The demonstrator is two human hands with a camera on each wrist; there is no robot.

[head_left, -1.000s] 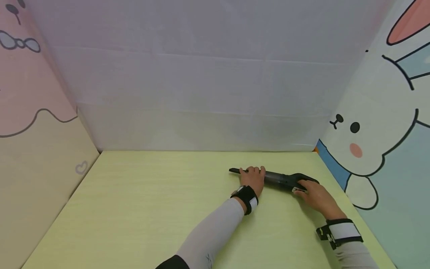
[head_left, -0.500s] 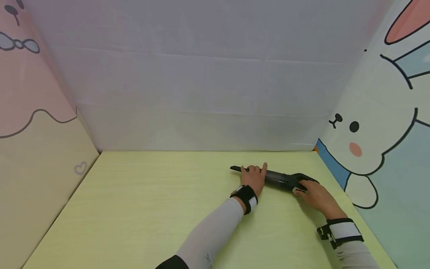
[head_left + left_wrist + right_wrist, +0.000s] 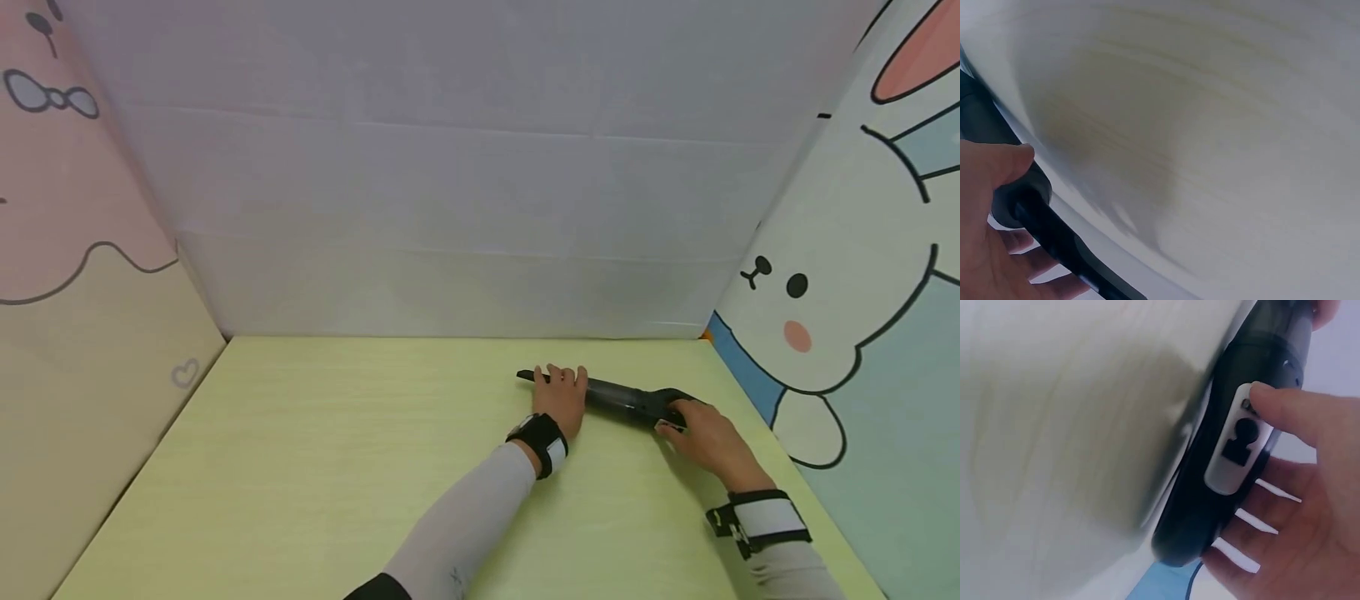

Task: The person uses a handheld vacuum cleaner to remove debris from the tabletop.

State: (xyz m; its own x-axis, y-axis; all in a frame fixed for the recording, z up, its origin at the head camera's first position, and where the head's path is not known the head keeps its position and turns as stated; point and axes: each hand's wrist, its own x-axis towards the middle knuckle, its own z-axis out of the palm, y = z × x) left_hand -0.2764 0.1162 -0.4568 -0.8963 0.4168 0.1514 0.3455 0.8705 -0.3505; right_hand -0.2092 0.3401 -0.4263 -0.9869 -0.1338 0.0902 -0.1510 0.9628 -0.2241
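Note:
A black handheld vacuum cleaner (image 3: 618,398) lies sideways close over the table at its back right, its narrow nozzle (image 3: 1063,234) pointing left. My left hand (image 3: 561,406) grips the front end. In the left wrist view its thumb lies over the round body and its fingers reach round beneath the nozzle. At the rear, my right hand (image 3: 712,446) holds the handle section. The right wrist view has the right thumb (image 3: 1291,409) on a silver panel (image 3: 1225,478) with dark markings, and the other fingers behind the body. Parts of the front end are hidden by the left hand in the head view.
The pale yellow table (image 3: 315,467) meets a white back wall (image 3: 450,192). A pink and cream panel (image 3: 97,375) stands on the left, and a panel with a cartoon rabbit (image 3: 847,333) borders the right edge close to my right hand.
Half a second ago a left finger was lifted off the body; now it lies lower against it. The left hand has shifted slightly left. The right hand keeps its hold.

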